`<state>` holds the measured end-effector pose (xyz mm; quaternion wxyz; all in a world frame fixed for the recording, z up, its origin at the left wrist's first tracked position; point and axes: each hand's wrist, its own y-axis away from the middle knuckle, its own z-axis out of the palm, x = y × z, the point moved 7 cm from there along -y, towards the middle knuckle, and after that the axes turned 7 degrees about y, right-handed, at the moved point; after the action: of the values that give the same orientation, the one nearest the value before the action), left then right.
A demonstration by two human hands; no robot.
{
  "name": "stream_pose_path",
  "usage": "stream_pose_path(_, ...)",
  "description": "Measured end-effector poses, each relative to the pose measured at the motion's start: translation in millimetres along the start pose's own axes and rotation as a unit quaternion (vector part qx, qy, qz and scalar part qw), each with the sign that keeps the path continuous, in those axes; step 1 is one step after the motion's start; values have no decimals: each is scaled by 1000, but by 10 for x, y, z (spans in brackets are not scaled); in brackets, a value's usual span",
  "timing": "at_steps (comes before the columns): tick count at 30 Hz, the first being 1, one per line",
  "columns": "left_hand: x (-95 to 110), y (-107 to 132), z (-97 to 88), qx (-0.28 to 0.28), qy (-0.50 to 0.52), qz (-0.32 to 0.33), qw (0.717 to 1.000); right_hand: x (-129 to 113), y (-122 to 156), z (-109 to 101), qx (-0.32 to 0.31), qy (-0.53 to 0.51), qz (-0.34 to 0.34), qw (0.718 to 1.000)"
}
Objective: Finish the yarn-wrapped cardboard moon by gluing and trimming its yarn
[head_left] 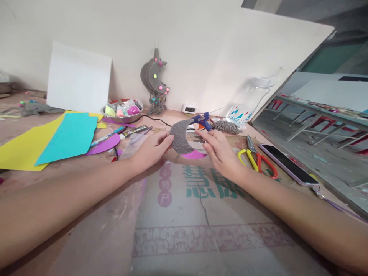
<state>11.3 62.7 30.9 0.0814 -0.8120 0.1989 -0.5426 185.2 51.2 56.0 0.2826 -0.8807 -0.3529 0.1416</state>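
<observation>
A crescent-moon cutout (181, 138) is held up over the table in my left hand (152, 150), thumb and fingers closed on its outer curve. Grey yarn is wound around most of the crescent, while its lower right end shows bare purple. At the crescent's open side, my right hand (222, 153) has its thumb and fingers drawn together in a pinch. What sits between those fingertips is too small to make out. Just behind the right hand lie a blue glue gun (203, 120) and a bundle of grey yarn (227, 125).
Scissors (266, 165), yellow-handled pliers (247, 158) and a phone (289, 163) lie to the right. Coloured sheets (69, 134), pens (107, 136) and a bowl (123, 118) are leftward. Behind stand a clock (189, 109), a plastic bottle (247, 101) and a hanging moon ornament (155, 78).
</observation>
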Motion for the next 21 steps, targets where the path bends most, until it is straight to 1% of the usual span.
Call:
stream_pose_path(2, 9, 4, 5, -3, 0, 1, 1000, -48, 31, 50, -3, -1, -11, 1000)
stream_pose_path(5, 18, 12, 16, -9, 8, -1, 1000, -53, 21, 89, -5, -18, -16, 1000)
stream_pose_path(8, 29, 17, 22, -11, 9, -1, 1000, -54, 18, 92, -8, -20, -19, 1000)
stream_pose_path(12, 44, 19, 31, -17, -2, 5, 1000, -88, 43, 102, -11, -16, -40, 999)
stream_pose_path(21, 108, 24, 46, -31, -33, 33, 998, -114, 48, 138, -20, 10, -59, 998)
